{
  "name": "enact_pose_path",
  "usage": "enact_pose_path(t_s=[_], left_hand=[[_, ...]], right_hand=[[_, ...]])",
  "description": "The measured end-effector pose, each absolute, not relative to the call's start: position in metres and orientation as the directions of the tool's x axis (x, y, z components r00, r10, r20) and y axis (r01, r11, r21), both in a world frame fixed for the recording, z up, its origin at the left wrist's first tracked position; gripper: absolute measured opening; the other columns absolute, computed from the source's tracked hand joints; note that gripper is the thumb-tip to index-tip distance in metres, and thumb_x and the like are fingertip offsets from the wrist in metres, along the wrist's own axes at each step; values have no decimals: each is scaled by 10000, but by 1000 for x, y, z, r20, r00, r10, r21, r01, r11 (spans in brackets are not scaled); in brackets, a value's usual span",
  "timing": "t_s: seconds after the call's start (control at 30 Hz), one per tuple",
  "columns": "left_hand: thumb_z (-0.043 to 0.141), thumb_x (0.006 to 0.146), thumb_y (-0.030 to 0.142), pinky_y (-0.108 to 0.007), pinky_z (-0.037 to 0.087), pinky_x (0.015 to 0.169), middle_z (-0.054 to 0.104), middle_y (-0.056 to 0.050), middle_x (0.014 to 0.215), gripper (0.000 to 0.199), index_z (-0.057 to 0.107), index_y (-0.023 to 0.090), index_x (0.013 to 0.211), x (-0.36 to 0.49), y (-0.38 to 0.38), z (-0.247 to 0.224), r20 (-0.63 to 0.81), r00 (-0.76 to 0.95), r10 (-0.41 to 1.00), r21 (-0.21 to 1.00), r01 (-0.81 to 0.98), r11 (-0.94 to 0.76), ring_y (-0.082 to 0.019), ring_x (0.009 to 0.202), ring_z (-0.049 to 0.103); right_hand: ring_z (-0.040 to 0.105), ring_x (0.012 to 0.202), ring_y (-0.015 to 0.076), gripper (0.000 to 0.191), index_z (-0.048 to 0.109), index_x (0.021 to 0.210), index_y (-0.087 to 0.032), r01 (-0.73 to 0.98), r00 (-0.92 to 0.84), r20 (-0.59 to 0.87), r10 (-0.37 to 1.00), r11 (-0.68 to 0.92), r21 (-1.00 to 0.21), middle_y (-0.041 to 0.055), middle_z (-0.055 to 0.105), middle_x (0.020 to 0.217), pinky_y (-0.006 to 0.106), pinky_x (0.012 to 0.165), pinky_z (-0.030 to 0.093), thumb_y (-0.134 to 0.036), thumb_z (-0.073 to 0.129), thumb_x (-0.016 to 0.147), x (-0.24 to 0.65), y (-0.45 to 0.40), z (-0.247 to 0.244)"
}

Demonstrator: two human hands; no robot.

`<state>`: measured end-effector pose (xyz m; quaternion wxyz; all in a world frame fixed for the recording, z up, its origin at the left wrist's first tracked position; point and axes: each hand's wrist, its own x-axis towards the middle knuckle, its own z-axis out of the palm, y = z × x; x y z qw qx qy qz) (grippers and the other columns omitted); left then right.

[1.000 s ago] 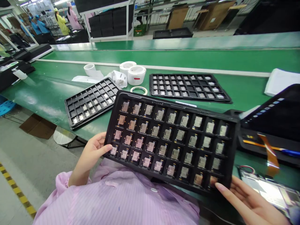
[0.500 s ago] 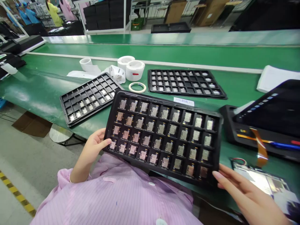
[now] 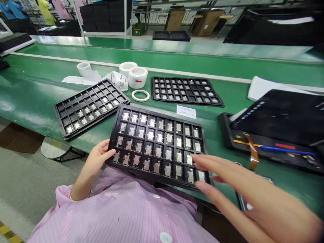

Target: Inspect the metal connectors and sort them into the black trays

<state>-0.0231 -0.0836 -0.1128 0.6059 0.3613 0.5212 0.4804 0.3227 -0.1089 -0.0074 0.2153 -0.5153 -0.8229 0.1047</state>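
We have the filled tray on our side of the white label, long axis left to right — our left hand clamps its left end; our right hand, fingers apart, is at its right end — touching or not, we cannot tell.

The person's left hand sits left of centre in the frame, closed in a pinching hold: the left thumb lies extended to the right, while the left fingers bend above it, their tips partly hidden. The left forearm slants down from the wrist towards a cuffed sleeve at lower left. The right hand looms large at lower right, its grasp loose, upper fingers stretched leftward and the right thumb spread apart below them. Towards the right edge that hand blurs. The torso fills the bottom centre.
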Motion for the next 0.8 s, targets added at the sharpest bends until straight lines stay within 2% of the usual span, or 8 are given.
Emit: enact_pose_path(t_s=[0.03, 0.1, 0.2, 0.27, 0.4, 0.5, 0.6, 0.8], left_hand=[[794, 769, 372, -343, 559, 883, 734, -159, 1102, 609, 550, 92, 1252, -23, -82, -113, -289, -1, 957, 940, -189, 284, -237, 973, 712], [779, 767, 407, -343, 556, 872, 729, -167, 1103, 636, 537, 84, 1258, -24, -79, -114, -296, 8, 955, 945, -145, 294, -234, 952, 712], [741, 769, 466, -356, 553, 852, 725, -172, 1082, 661, 528, 74, 1256, -25, -76, -114, -309, 25, 951, 950, -36, 310, -242, 917, 710], [699, 787, 502, -349, 544, 808, 727, -150, 1030, 655, 536, 78, 1259, -26, -76, -114, -314, 20, 949, 947, 75, 312, -239, 873, 703], [637, 839, 509, -285, 434, 656, 661, -19, 751, 612, 558, 130, 1313, -27, -79, -109, -280, -73, 957, 881, 377, 286, -194, 671, 613], [619, 860, 480, -275, 339, 615, 560, 31, 610, 586, 571, 163, 1351, -27, -81, -103, -244, -138, 960, 776, 567, 279, -190, 595, 534], [567, 901, 465, -282, 291, 592, 573, 10, 577, 582, 560, 159, 1396, -23, -83, -100, -247, -175, 953, 667, 683, 298, -217, 596, 551], [263, 1015, 465, -315, 314, 590, 705, -91, 723, 614, 408, 168, 1532, -9, -84, -97, -272, -183, 945, 275, 926, 259, -320, 723, 677]], right_hand=[[685, 1104, 293, 381, 543, 1371, -354, 747, -485, 285, 827, 561, -357, 58, 697, 1273, 489, 923, 567, -434, 467, 1007, 306, -100, 1], [688, 1095, 273, 326, 603, 1306, -268, 671, -616, 203, 761, 642, -371, 80, 696, 1273, 431, 893, 577, -346, 481, 1014, 275, -74, 12], [696, 983, 244, 199, 690, 1116, -201, 695, -606, 69, 792, 570, -437, 70, 733, 1125, 376, 840, 563, -213, 565, 962, 230, -24, 8], [676, 930, 227, 143, 718, 985, -184, 751, -565, -8, 825, 511, -419, 60, 733, 1011, 352, 831, 538, -146, 592, 929, 204, 10, -7], [643, 1002, 239, 146, 713, 989, -131, 800, -523, -27, 852, 480, -360, 112, 705, 1065, 371, 901, 509, -91, 589, 923, 172, 62, -48], [638, 1037, 224, 124, 680, 1038, -138, 836, -493, -72, 867, 449, -314, 84, 675, 1111, 423, 926, 523, -213, 651, 944, 163, 81, -73], [639, 1046, 220, 217, 659, 1097, -150, 847, -482, -98, 871, 435, -305, 76, 656, 1157, 443, 922, 537, -320, 652, 962, 161, 88, -84], [653, 1005, 211, 213, 662, 1077, -142, 798, -507, -96, 857, 424, -428, 67, 667, 1116, 422, 883, 558, -313, 670, 952, 163, 87, -84]])
